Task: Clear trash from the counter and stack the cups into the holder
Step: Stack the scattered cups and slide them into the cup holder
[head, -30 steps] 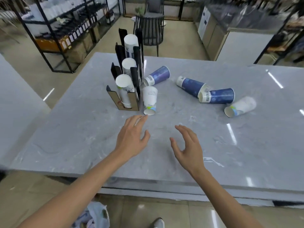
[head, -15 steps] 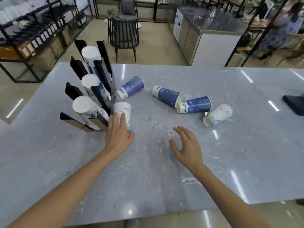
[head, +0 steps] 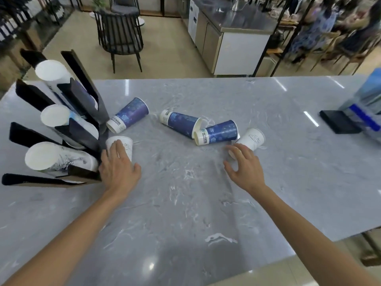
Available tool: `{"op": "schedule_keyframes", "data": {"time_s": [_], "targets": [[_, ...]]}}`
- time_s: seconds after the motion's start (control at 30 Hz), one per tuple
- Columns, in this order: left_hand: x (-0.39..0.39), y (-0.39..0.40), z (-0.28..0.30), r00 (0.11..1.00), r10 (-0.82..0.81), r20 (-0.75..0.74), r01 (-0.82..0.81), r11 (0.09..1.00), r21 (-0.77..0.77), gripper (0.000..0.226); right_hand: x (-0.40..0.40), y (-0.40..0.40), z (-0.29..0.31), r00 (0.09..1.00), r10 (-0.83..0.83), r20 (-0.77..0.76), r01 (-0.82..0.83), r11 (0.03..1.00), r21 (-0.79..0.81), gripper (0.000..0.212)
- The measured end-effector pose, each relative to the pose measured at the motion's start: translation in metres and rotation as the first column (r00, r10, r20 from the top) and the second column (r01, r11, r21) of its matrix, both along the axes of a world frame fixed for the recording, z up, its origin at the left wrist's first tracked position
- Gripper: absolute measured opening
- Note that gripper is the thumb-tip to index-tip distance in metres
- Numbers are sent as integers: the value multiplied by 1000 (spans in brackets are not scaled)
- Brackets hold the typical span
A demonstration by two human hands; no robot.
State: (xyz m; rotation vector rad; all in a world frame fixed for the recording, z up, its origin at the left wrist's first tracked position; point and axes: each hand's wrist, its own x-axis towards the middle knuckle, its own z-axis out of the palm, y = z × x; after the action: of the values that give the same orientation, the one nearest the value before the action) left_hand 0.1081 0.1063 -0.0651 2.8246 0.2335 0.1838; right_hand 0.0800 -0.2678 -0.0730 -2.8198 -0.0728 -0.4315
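Note:
A black cup holder (head: 82, 112) stands at the counter's left, with three stacks of white cups slanting out of it. Right beside it a white cup (head: 126, 144) stands upside down, and my left hand (head: 118, 168) wraps around it. Three blue cups lie on their sides: one by the holder (head: 128, 116), two mid-counter (head: 182, 122) (head: 218, 135). Another white cup (head: 252, 139) lies on its side to their right. My right hand (head: 245, 168) hovers with spread fingers at that cup's mouth, fingertips touching or just short of the rim.
The grey marble counter (head: 185, 203) fills the view. A black flat object (head: 338, 121) and a blue-and-white item (head: 367, 104) sit at the far right edge. Beyond the counter are a dark chair (head: 120, 36), a steel cabinet (head: 231, 42) and shelving.
My left hand has reached the upside-down white cup and closed around it. My right hand moved forward and right to the fallen white cup. The view has come closer to the counter.

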Motion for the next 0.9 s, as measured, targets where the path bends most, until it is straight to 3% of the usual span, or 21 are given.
{"op": "schedule_keyframes", "data": {"time_s": [0.17, 0.4, 0.63, 0.9], "targets": [[6, -12, -7, 997, 79, 7, -79, 996, -47, 95, 26, -58, 8, 989, 150, 11, -147, 981, -124, 54], [6, -52, 0, 995, 94, -8, -95, 993, -76, 92, 54, -113, 17, 939, 303, -161, -334, 915, -227, 72], [-8, -100, 4, 992, -91, 89, 99, 991, -87, 89, 83, -130, 23, 871, 347, -349, -466, 809, -358, 85], [-23, -135, 3, 946, -298, 125, 305, 951, -41, 83, 91, -126, 28, 873, 349, -341, -474, 774, -420, 82]]}}
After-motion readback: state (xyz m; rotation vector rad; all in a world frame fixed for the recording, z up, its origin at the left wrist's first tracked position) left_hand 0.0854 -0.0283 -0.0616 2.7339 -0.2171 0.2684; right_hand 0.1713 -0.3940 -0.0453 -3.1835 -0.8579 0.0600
